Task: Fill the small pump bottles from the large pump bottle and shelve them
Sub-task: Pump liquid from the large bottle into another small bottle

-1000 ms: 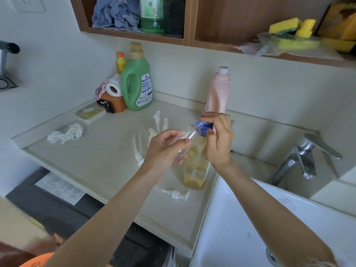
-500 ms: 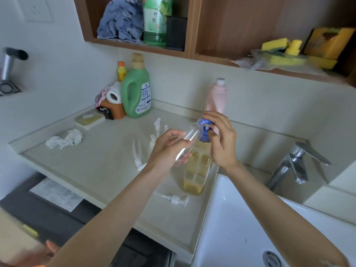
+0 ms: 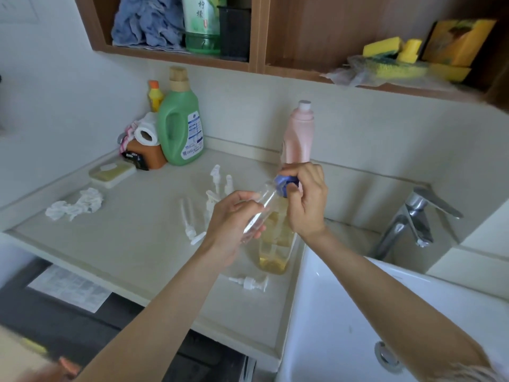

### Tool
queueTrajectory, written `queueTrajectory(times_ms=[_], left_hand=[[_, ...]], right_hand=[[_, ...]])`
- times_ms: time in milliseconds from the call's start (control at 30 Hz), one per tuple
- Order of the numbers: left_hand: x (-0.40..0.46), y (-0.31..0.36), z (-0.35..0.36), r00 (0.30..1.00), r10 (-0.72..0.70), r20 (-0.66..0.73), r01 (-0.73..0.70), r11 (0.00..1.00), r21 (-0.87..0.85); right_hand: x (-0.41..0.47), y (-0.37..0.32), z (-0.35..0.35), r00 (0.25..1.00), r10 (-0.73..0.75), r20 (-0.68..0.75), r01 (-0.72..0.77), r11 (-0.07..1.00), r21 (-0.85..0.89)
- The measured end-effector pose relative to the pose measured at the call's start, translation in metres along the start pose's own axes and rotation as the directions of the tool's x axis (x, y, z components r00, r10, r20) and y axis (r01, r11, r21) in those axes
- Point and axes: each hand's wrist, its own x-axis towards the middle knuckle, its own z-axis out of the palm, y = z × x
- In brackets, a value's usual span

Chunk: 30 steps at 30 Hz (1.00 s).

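A small clear bottle (image 3: 261,208) is held tilted above the counter (image 3: 132,244), its neck raised toward the back wall; the left hand (image 3: 234,219) is curled round its body, while the right hand (image 3: 305,199) pinches the blue cap (image 3: 285,186) at its mouth; whether that cap is going on or coming off cannot be told. Directly below stands the large bottle (image 3: 272,244) of amber liquid, at the counter's edge beside the white sink (image 3: 344,312). For a clean turn, the lower grip should probably stay firm and the cap be twisted square to the neck, over the counter rather than the basin; a slanted thread would likely leak. Loose white pump heads (image 3: 250,283) lie scattered around; a pink bottle (image 3: 298,133) stands behind, a green jug (image 3: 181,125) further left.
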Motion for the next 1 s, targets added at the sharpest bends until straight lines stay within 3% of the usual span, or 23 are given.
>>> queueTrajectory(times_ms=[267, 433, 633, 900, 1000], left_hand=[[0.001, 0.006, -0.003, 0.997, 0.066, 0.034, -0.065, 0.998, -0.020], [0.001, 0.005, -0.004, 0.998, 0.052, 0.031, -0.051, 0.998, -0.035], [0.002, 0.003, -0.007, 1.000, 0.012, 0.024, -0.012, 1.000, -0.012], [0.001, 0.014, -0.006, 0.999, 0.031, 0.035, -0.032, 0.999, 0.030], [0.001, 0.012, -0.006, 0.999, -0.002, 0.035, 0.003, 1.000, -0.027]], right_hand=[[0.016, -0.002, -0.020, 0.990, -0.031, 0.136, 0.034, 0.999, -0.017], [-0.006, 0.004, -0.001, 0.998, -0.055, 0.016, 0.055, 0.998, 0.026], [-0.009, 0.006, 0.006, 0.998, -0.041, -0.046, 0.039, 0.998, -0.055], [0.018, -0.001, -0.007, 0.996, -0.064, 0.068, 0.065, 0.998, -0.012], [0.021, 0.004, -0.010, 0.990, -0.085, 0.114, 0.080, 0.995, 0.054]])
